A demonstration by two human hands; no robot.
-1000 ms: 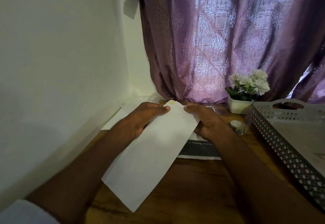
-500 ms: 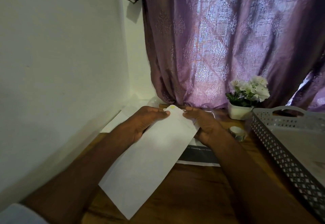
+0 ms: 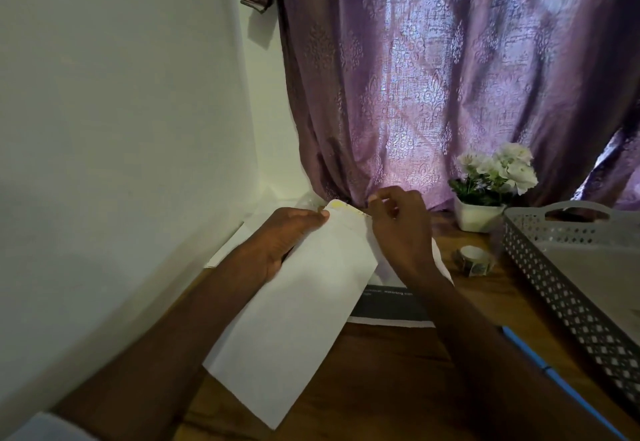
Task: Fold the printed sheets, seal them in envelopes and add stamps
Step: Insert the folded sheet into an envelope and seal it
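Observation:
A long white envelope (image 3: 298, 319) is held above the wooden desk, slanting from its top end near the curtain down toward me. My left hand (image 3: 287, 236) grips its upper left edge, thumb on the front near the yellowish flap (image 3: 341, 208). My right hand (image 3: 398, 229) is raised at the envelope's upper right corner, fingers curled and pinching at the flap edge. A printed sheet with a dark band (image 3: 391, 305) lies on the desk under my right wrist. A small roll of stamps (image 3: 474, 260) sits to the right of my right hand.
A grey perforated tray (image 3: 568, 298) stands at the right. A white pot of pale flowers (image 3: 485, 191) is behind the roll, in front of a purple curtain (image 3: 433, 77). More white sheets (image 3: 235, 243) lie by the wall at left. A blue pen (image 3: 540, 364) lies beside the tray.
My right hand has lifted off the envelope's upper right edge and now pinches at the flap corner with curled fingers. The envelope and my left hand have hardly moved.

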